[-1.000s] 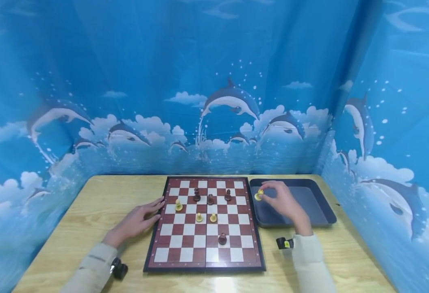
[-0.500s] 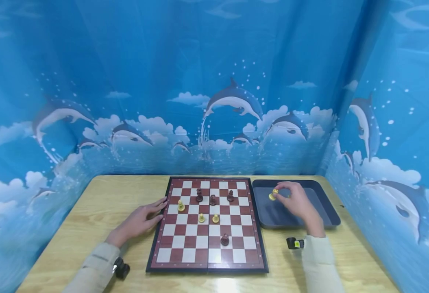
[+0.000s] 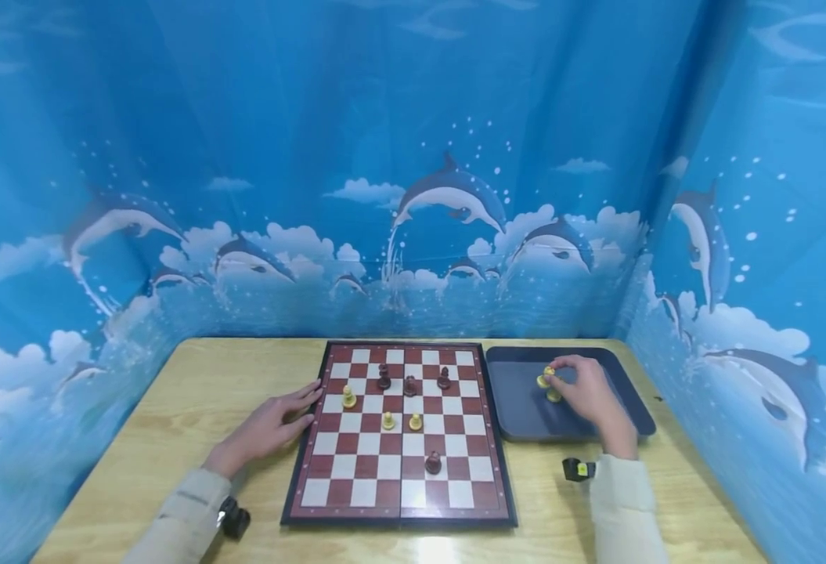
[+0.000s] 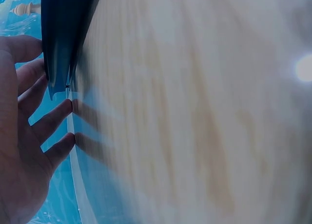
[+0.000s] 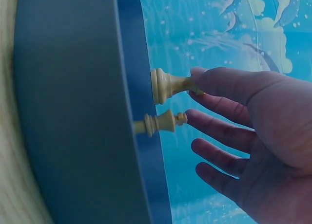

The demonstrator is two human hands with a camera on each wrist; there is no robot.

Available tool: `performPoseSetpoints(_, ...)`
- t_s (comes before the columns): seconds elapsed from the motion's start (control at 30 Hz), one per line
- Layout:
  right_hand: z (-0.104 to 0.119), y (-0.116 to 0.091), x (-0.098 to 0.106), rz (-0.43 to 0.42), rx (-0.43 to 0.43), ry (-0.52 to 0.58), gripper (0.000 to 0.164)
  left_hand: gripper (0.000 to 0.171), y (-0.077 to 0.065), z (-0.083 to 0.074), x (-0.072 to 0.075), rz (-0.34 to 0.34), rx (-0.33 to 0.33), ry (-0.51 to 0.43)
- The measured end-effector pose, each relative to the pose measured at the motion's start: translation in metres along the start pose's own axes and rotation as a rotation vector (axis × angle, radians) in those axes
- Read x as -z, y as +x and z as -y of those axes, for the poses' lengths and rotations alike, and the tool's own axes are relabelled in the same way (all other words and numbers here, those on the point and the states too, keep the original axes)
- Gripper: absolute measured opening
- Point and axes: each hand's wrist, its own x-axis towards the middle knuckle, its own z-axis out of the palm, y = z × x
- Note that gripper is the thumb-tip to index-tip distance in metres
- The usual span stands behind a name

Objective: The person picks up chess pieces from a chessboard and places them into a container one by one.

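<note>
My right hand [image 3: 587,392] pinches a cream chess piece [image 5: 165,86] by its top between thumb and forefinger, base downward; the fingers cover its head. It hangs over the dark grey tray [image 3: 518,407]. Right beside it in the tray stands a cream king [image 5: 163,122], partly hidden behind the tray wall in the right wrist view. My left hand [image 3: 266,427] touches the left edge of the chessboard [image 3: 366,442], its fingers spread and loosely extended. In the left wrist view, the fingers [image 4: 53,121] lie along the board's dark side.
On the board stand two short cream pawns [image 3: 387,421], a taller cream piece [image 3: 348,397] and several dark pieces, one dark piece [image 3: 433,462] nearer the front. The tray sits close to the board's right side on a wooden table [image 3: 215,376]. A dolphin-print curtain [image 3: 413,305] hangs behind.
The right hand has carried the cream piece rightward, from near the tray's left wall to beside the cream king. The left hand stays at the board's edge. The head view has shifted slightly.
</note>
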Motion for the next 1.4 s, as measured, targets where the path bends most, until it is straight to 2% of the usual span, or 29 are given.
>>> performPoseSetpoints(0.43,-0.01,-0.001,0.005,0.021,-0.083,-0.003,0.025,0.052,-0.001,0.0,0.002,-0.009,-0.015,-0.006)
performPoseSetpoints(0.77,-0.011,0.0,0.009,0.009,-0.07,-0.001,0.025,0.052,-0.001,-0.001,0.003,-0.01,-0.005,-0.003)
performPoseSetpoints(1.03,-0.018,-0.004,0.014,0.02,-0.129,0.003,0.031,0.052,0.0,-0.001,0.002,-0.006,0.005,-0.011)
performPoseSetpoints(1.27,-0.02,-0.005,0.014,0.006,-0.103,0.003,0.029,0.052,0.0,-0.002,0.002,-0.003,0.004,-0.016)
performPoseSetpoints(1.4,-0.021,-0.006,0.013,0.011,-0.115,-0.001,0.028,0.052,0.0,-0.003,0.002,0.004,0.005,-0.021)
